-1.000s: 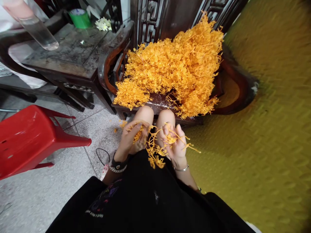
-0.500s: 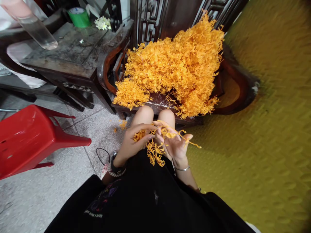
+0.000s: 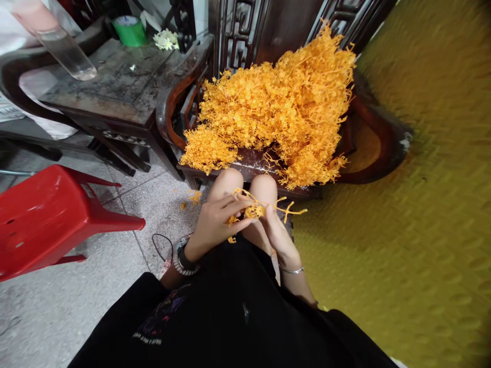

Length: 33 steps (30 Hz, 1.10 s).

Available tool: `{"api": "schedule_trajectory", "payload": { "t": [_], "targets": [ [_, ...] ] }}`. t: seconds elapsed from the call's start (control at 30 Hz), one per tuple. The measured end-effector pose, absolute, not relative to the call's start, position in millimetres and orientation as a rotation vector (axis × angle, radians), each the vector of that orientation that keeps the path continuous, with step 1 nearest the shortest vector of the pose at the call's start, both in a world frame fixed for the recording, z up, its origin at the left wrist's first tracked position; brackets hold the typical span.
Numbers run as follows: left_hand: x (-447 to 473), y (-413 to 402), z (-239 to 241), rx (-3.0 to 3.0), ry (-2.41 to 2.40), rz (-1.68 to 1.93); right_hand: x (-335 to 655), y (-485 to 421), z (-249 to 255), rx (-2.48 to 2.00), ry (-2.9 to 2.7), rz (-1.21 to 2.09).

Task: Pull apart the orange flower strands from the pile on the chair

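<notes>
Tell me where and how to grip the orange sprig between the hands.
Likely best: pinch the orange sprig by its thin stem ends, coming from the right; they jut free beside the right hand, while the left hand crowds the clustered part.

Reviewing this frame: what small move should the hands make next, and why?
Perhaps the right hand should fold the loose stems in toward the orange cluster: they stick out past that hand's thumb, while the left hand has its thumb and fingers about the cluster and seems able to steady it.
</notes>
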<state>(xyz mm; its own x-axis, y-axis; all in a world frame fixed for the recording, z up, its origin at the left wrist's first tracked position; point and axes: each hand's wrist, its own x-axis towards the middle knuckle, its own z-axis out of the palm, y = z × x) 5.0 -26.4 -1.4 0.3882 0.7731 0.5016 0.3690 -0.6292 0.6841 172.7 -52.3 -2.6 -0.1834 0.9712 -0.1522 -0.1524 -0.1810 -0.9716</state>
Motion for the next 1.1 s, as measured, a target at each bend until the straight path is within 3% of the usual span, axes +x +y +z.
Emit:
{"api": "schedule_trajectory", "payload": {
  "t": [0.27, 0.47, 0.73, 1.1],
  "targets": [
    [4, -24, -1, 2.074, 0.896, 1.111, 165, -45, -6, -1.250, -0.940, 1.387],
    [4, -24, -4, 1.982, 0.957, 1.120, 163, -49, 10, -1.228, -1.155, 1.332],
    [4, -24, -9, 1.871, 1.067, 1.125, 163, -51, 8, -1.221, -1.324, 1.427],
    [16, -40, -17, 1.048, 0.702, 0.922, 148, -55, -7, -0.749, -0.826, 1.753]
  ]
}}
